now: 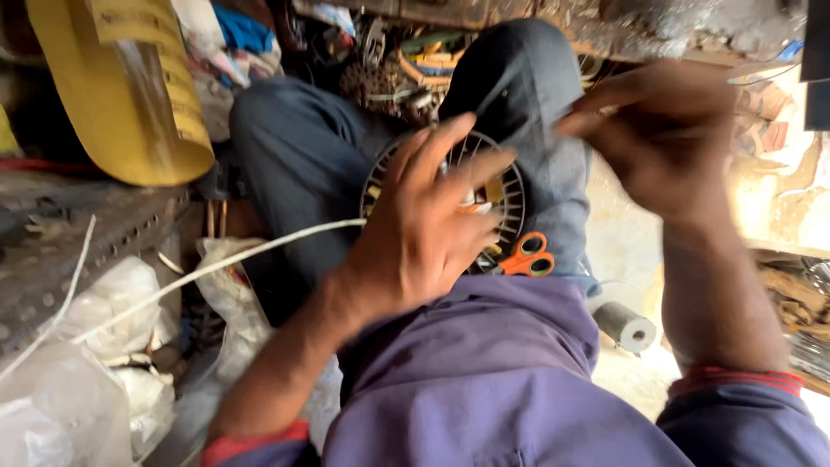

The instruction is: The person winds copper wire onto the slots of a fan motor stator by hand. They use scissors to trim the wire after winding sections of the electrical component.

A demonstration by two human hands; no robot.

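In the head view, the left hand (pixel 424 229) was laid flat with spread fingers on a round slotted motor core (pixel 510 186) resting on the lap. The right hand (pixel 666 138), at two o'clock from the core, was blurred — its grip could not be told. Orange scissors (pixel 527 257) were seen at five o'clock, just beside the core, and a white cord (pixel 216 268) ran off toward eight o'clock.

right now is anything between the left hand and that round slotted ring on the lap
Nothing visible: the left hand already lies spread on the round slotted ring. The orange-handled scissors lie beside it, clear of the hand.
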